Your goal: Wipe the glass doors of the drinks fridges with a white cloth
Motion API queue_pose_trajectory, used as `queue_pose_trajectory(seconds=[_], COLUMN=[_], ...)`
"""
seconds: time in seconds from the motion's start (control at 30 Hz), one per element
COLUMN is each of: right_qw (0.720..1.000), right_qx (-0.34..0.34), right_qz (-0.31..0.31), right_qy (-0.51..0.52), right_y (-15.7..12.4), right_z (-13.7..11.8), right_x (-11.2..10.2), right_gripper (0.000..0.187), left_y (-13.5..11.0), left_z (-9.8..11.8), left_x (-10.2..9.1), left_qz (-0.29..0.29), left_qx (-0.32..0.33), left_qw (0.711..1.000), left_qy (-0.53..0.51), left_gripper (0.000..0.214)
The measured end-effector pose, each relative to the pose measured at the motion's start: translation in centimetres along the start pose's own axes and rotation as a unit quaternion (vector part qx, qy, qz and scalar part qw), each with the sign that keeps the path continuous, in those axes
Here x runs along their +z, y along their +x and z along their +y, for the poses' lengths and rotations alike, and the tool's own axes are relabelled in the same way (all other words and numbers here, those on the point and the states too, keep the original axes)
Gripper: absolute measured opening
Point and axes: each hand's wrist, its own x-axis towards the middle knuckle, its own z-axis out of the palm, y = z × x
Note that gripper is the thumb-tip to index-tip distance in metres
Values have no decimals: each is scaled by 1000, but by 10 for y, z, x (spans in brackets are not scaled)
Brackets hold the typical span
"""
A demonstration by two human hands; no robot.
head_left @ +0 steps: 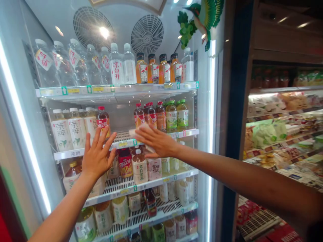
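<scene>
Left hand: their palm's facing away, fingers fanned wide, roughly 12 o'clock
Left forearm: bare, slanting in from 8 o'clock
Right hand: pretty flat, fingers closer together, about 10 o'clock
Right arm: bare, in from 4 o'clock

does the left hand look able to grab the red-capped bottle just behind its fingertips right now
Probably not: the left hand looks spread against a glass door that appears closed, which stands between it and the red-capped bottle.
</scene>
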Motion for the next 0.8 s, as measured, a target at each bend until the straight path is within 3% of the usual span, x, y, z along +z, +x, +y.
queue_pose_trajectory(seconds=[0.07,0.13,0.27,0.3,0.33,0.4,0.47,0.5,0.57,0.67,0.73,0.8], right_qw=[990,984,999,999,999,989,956,945,957,990,987,966], right_qx=[138,173,0,-8,18,148,285,318,278,133,157,248], right_qz=[34,39,-29,-31,-20,23,69,80,76,45,46,63], right_qy=[-12,-6,42,42,35,10,-6,-6,12,27,5,-24], right_y=[-1,-7,-28,-32,-33,-27,-12,-2,15,16,0,-13], right_z=[5,-5,-32,-31,-26,-16,-15,-21,-41,-64,-62,-55], right_x=[-3,1,13,14,13,10,10,12,17,23,23,23], right_gripper=[104,109,102,101,101,104,108,109,111,107,103,102], left_y=[0,0,1,1,1,1,1,1,1,1,1,0], left_z=[0,0,0,0,1,1,1,1,1,2,2,3], left_x=[0,0,-1,0,0,0,1,1,1,0,0,0], left_qz=[-4,-7,-4,-2,0,5,8,8,5,5,10,10], left_qx=[2,2,1,2,4,8,12,12,7,2,6,9], left_qw=[1000,1000,1000,1000,1000,1000,1000,1000,1000,1000,1000,1000], left_qy=[0,-1,-5,-4,-2,0,-1,-3,-8,-7,-4,-3], left_gripper=[78,78,78,79,80,80,80,80,79,79,79,79])
